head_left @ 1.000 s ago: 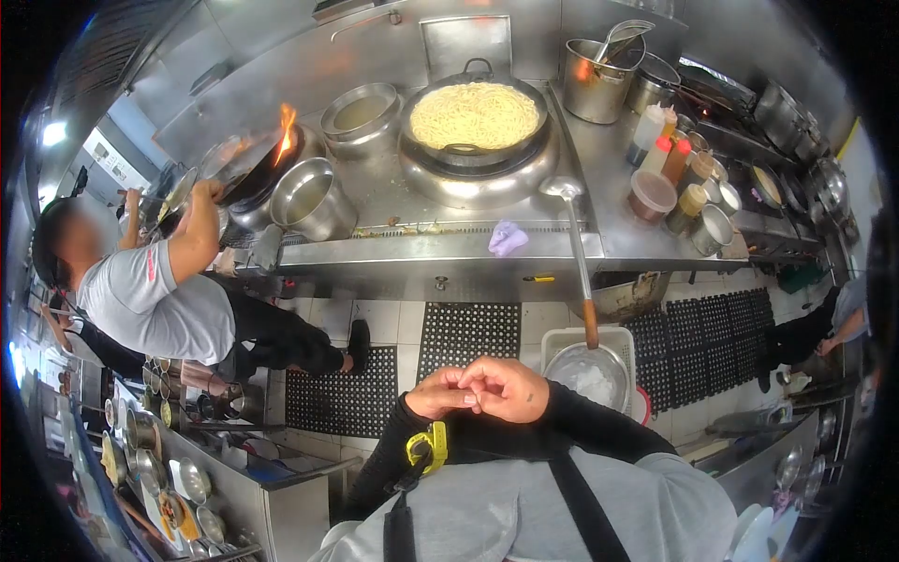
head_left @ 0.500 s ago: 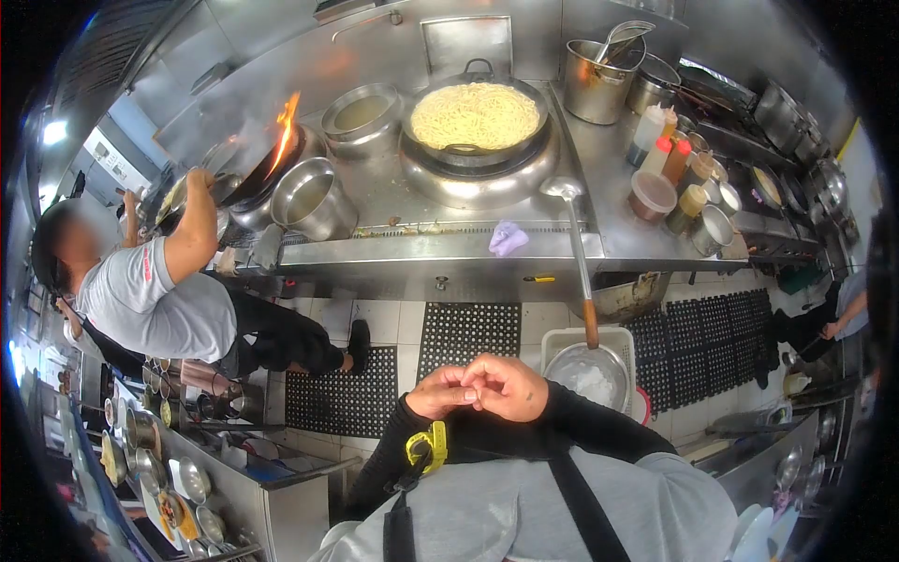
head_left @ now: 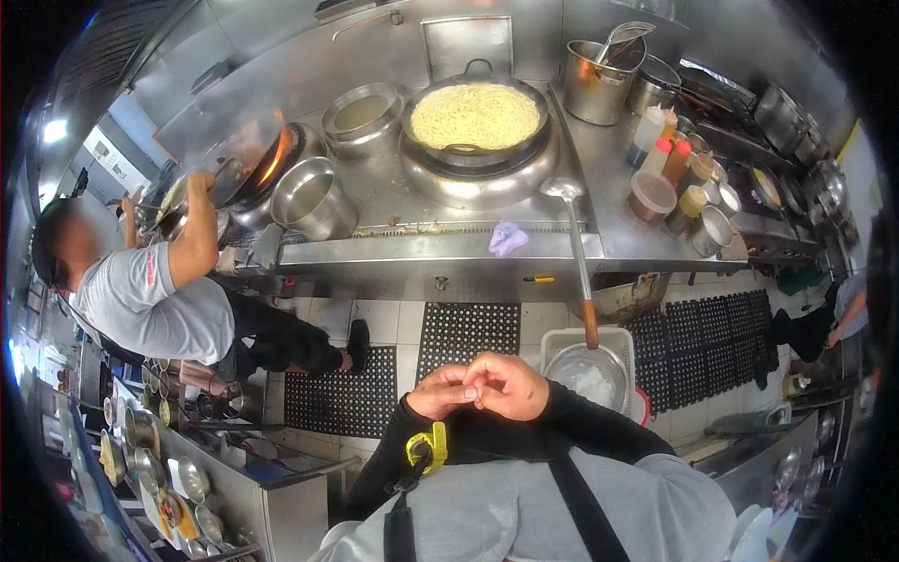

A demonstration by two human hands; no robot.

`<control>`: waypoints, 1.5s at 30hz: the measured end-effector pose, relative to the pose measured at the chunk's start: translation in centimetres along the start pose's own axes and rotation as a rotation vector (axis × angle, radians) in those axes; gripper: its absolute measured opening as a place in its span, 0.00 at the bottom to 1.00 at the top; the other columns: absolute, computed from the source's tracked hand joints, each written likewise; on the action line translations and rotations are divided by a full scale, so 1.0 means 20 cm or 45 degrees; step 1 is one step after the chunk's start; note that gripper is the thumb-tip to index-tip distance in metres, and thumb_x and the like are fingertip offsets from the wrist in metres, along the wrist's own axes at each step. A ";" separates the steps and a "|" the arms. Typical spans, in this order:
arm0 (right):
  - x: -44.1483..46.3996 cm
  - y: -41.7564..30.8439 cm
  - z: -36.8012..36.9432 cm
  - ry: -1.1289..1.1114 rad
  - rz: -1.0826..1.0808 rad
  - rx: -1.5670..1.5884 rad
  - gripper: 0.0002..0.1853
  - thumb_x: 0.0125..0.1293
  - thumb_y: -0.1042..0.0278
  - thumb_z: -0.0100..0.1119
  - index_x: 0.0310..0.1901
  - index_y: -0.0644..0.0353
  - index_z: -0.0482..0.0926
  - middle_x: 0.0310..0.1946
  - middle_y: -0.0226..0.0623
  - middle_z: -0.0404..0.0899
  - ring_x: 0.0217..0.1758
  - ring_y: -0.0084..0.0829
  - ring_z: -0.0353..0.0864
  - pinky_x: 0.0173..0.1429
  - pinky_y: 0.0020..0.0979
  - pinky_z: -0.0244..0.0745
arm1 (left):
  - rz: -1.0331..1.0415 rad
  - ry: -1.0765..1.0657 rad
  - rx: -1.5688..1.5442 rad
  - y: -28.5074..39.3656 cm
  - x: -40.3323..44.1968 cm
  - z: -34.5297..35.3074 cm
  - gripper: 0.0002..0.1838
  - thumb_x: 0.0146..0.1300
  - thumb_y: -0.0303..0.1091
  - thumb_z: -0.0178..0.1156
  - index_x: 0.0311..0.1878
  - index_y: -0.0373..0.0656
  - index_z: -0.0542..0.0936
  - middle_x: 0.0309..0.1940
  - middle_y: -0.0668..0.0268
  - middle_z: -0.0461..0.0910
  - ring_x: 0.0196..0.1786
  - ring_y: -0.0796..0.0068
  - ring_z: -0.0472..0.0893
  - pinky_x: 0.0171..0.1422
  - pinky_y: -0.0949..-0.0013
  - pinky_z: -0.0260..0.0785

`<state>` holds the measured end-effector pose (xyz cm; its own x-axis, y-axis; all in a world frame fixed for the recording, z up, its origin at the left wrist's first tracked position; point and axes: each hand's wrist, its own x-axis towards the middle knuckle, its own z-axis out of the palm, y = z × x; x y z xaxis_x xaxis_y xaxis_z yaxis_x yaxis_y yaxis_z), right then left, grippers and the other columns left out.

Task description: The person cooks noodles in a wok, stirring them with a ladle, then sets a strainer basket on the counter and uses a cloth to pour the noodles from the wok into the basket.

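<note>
My left hand (head_left: 437, 391), with a yellow watch on its wrist, is held in front of my body with curled fingers. My right hand (head_left: 507, 386) meets it, and the fingertips touch between the two. Both are closed, and whatever is between the fingers, if anything, is hidden. Nearest on the right is a ladle (head_left: 584, 281) with a wooden handle end, its bowl up on the counter. Below that end, a metal bowl (head_left: 587, 378) with white contents sits over a pale plastic basket (head_left: 626, 346). Farther forward, a large wok (head_left: 412, 131) holds noodles (head_left: 478, 114).
On the left a co-worker (head_left: 159, 295) works at a flaming wok (head_left: 272, 173). A metal pot (head_left: 314, 201), a purple cloth (head_left: 508, 239) and sauce bottles (head_left: 676, 161) stand or lie on the counter. Another person (head_left: 847, 314) is at the far right. Black mats (head_left: 342, 393) cover parts of the floor.
The flame at the co-worker's wok has become lower, and the co-worker's arm and the wok have shifted slightly. My hands stay in nearly the same position.
</note>
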<state>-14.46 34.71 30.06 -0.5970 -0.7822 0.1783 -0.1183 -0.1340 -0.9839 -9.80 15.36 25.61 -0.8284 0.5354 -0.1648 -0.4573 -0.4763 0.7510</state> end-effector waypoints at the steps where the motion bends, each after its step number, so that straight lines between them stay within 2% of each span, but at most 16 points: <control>1: 0.00 0.00 0.00 -0.012 0.005 0.022 0.09 0.65 0.83 0.53 0.45 0.62 0.72 0.31 0.31 0.74 0.33 0.20 0.77 0.38 0.25 0.73 | 0.002 -0.013 0.002 -0.01 0.00 -0.01 0.10 0.65 0.34 0.63 0.44 0.37 0.80 0.37 0.67 0.80 0.41 0.76 0.80 0.52 0.72 0.72; 7: 0.01 0.00 0.01 0.015 -0.042 0.152 0.13 0.63 0.85 0.55 0.48 0.63 0.73 0.34 0.33 0.74 0.35 0.23 0.80 0.39 0.26 0.75 | 0.009 -0.077 -0.017 0.00 -0.01 -0.04 0.08 0.64 0.32 0.63 0.41 0.38 0.79 0.37 0.66 0.80 0.41 0.75 0.81 0.52 0.72 0.72; 13: 0.00 0.01 0.00 -0.038 -0.028 0.056 0.15 0.60 0.82 0.57 0.49 0.63 0.76 0.34 0.34 0.74 0.33 0.24 0.81 0.38 0.25 0.76 | -0.029 -0.125 -0.005 -0.01 -0.01 -0.05 0.07 0.62 0.31 0.63 0.39 0.39 0.78 0.36 0.65 0.80 0.40 0.74 0.81 0.52 0.72 0.72; 16: 0.00 0.02 -0.02 -0.077 -0.116 -0.070 0.14 0.60 0.83 0.57 0.49 0.64 0.76 0.32 0.33 0.74 0.32 0.24 0.81 0.38 0.26 0.76 | -0.066 -0.140 0.021 0.00 -0.01 -0.05 0.08 0.61 0.32 0.64 0.38 0.39 0.79 0.35 0.65 0.81 0.40 0.74 0.81 0.51 0.72 0.71; 19: -0.01 -0.02 -0.01 -0.106 0.026 0.163 0.14 0.61 0.83 0.57 0.49 0.64 0.75 0.30 0.31 0.73 0.32 0.24 0.81 0.38 0.26 0.76 | -0.099 -0.147 0.058 0.00 -0.01 -0.04 0.07 0.60 0.32 0.64 0.37 0.39 0.79 0.35 0.64 0.81 0.40 0.73 0.80 0.51 0.71 0.71; 22: -0.01 -0.04 -0.02 -0.131 0.033 0.153 0.14 0.62 0.84 0.56 0.49 0.65 0.74 0.28 0.30 0.71 0.33 0.24 0.81 0.38 0.26 0.76 | -0.132 -0.145 0.103 0.01 0.00 -0.03 0.07 0.60 0.31 0.63 0.36 0.38 0.80 0.34 0.65 0.81 0.41 0.74 0.80 0.51 0.71 0.70; 24: -0.01 -0.04 -0.03 -0.166 0.049 0.140 0.13 0.63 0.85 0.55 0.50 0.65 0.72 0.31 0.31 0.72 0.36 0.25 0.81 0.42 0.27 0.78 | -0.176 -0.104 0.112 0.02 -0.01 -0.03 0.07 0.60 0.31 0.63 0.36 0.38 0.80 0.34 0.65 0.81 0.41 0.74 0.80 0.51 0.71 0.70; 31: -0.01 -0.03 -0.01 -0.144 0.094 0.178 0.10 0.65 0.84 0.53 0.46 0.65 0.71 0.33 0.33 0.75 0.37 0.23 0.80 0.43 0.27 0.77 | -0.179 -0.070 0.125 0.01 -0.01 -0.04 0.10 0.60 0.31 0.64 0.41 0.36 0.81 0.36 0.64 0.81 0.40 0.74 0.80 0.51 0.72 0.71; 34: -0.01 -0.02 0.00 -0.118 0.057 0.189 0.13 0.62 0.85 0.54 0.48 0.64 0.72 0.27 0.30 0.70 0.33 0.25 0.80 0.39 0.28 0.76 | -0.170 -0.073 0.118 0.01 -0.02 -0.04 0.10 0.59 0.31 0.64 0.42 0.36 0.81 0.36 0.64 0.82 0.41 0.74 0.81 0.51 0.72 0.71; 37: -0.01 -0.03 0.00 -0.116 0.042 0.148 0.12 0.62 0.84 0.53 0.46 0.63 0.72 0.27 0.32 0.72 0.32 0.25 0.79 0.38 0.27 0.75 | -0.151 -0.093 0.128 0.00 -0.01 -0.05 0.10 0.60 0.31 0.64 0.42 0.36 0.81 0.37 0.64 0.82 0.41 0.74 0.81 0.51 0.72 0.71; 40: -0.01 -0.04 0.00 -0.130 0.095 0.143 0.11 0.63 0.86 0.52 0.46 0.64 0.71 0.32 0.33 0.75 0.37 0.22 0.79 0.42 0.26 0.75 | -0.143 -0.097 0.077 -0.01 -0.01 -0.07 0.11 0.61 0.32 0.64 0.43 0.36 0.80 0.37 0.64 0.81 0.41 0.74 0.80 0.52 0.71 0.71; 43: -0.02 -0.02 0.00 -0.098 0.069 0.140 0.10 0.63 0.85 0.52 0.45 0.63 0.72 0.32 0.32 0.76 0.36 0.21 0.79 0.41 0.25 0.75 | -0.128 -0.078 0.002 0.01 -0.02 -0.05 0.11 0.62 0.32 0.64 0.44 0.37 0.80 0.39 0.64 0.81 0.42 0.74 0.80 0.52 0.71 0.71; 45: -0.01 -0.03 -0.01 -0.008 0.007 -0.034 0.09 0.63 0.85 0.53 0.44 0.63 0.73 0.32 0.32 0.76 0.36 0.21 0.79 0.41 0.25 0.75 | -0.090 -0.070 -0.006 0.06 -0.02 -0.02 0.09 0.63 0.31 0.63 0.43 0.38 0.79 0.39 0.65 0.81 0.43 0.74 0.80 0.53 0.71 0.71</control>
<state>-14.40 35.08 30.59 -0.5929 -0.7865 0.1730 -0.1363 -0.1138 -0.9841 -10.05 14.33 26.28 -0.7750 0.6052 -0.1820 -0.5158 -0.4394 0.7354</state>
